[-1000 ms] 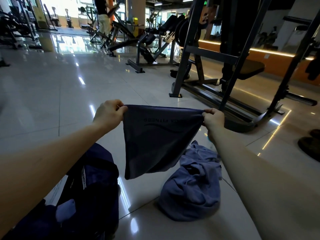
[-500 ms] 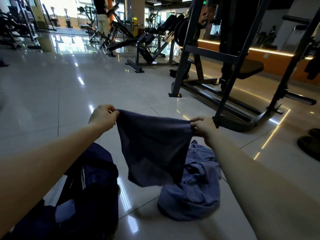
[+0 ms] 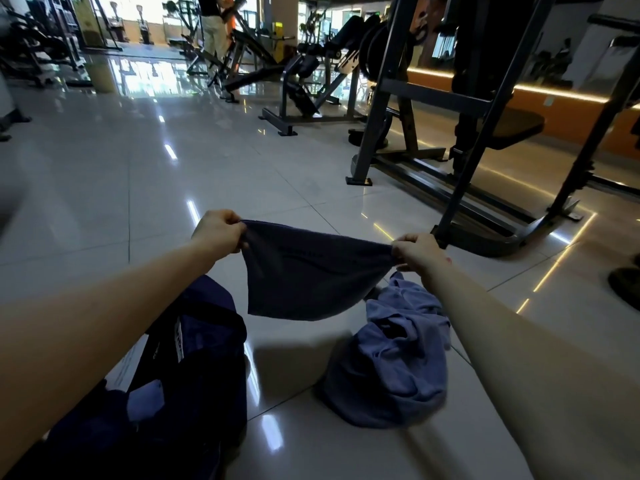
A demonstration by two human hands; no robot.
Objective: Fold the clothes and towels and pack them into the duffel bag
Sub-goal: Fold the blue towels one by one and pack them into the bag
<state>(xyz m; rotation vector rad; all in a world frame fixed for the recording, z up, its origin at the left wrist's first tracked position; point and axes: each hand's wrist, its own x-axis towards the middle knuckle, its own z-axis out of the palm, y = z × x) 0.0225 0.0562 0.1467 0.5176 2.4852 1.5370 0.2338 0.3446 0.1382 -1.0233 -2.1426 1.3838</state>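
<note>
While the left hand pinches one top corner of the dark blue towel and the right hand pinches the other, the towel hangs in the air between them. On both hands the fingers are curled tight and squeeze the cloth against the thumbs. The top edge sags a little between the two sets of fingers. The rest of the towel hangs down below them and does not touch the floor. Faint writing shows on the cloth, but it is too dim to read. Below the left fingers, closer to the person, the dark blue duffel bag sits on the floor with a white tag on it. Below the right fingers a crumpled heap of lighter blue clothes lies on the floor, near the bag but apart from it. Past the right fingers, farther away, stands a big black gym frame
</note>
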